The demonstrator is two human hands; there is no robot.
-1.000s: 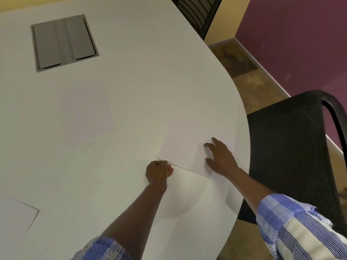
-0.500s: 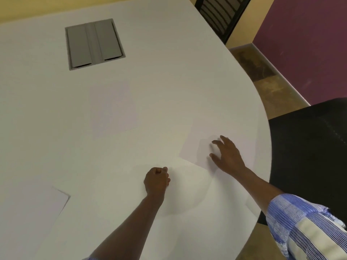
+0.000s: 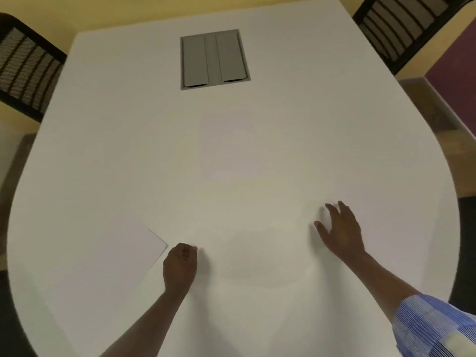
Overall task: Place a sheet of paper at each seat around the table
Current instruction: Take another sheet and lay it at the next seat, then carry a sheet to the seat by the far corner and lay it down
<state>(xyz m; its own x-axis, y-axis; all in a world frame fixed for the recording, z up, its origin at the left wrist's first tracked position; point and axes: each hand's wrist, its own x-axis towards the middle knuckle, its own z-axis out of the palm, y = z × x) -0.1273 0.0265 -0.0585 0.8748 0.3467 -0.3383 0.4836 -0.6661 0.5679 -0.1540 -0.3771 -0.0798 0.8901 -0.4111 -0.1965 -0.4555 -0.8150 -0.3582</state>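
White desk (image 3: 231, 150) fills nearly everything I see, its near end wide and rounded, its far end narrower and square. Set into it on the far side is a grey hatch (image 3: 215, 58) with two flaps. Two black chairs stand at the far corners, one on the left (image 3: 24, 65) and one on the right (image 3: 401, 27). Behind them runs a yellow wall (image 3: 128, 11), and on the right a dark purple wall (image 3: 456, 81) meets a brownish floor (image 3: 422, 104).

One sheet of paper (image 3: 108, 258) lies flat on the near left part of the desk, turned at an angle so one corner points toward my left hand (image 3: 180, 266). That hand is curled into a loose fist resting on the desk just beside that corner; whether it pinches anything I cannot tell. My right hand (image 3: 340, 228) is well apart from the sheet, fingers spread wide and flat over the bare desk, holding nothing. A blue striped sleeve (image 3: 438, 328) covers my right forearm.
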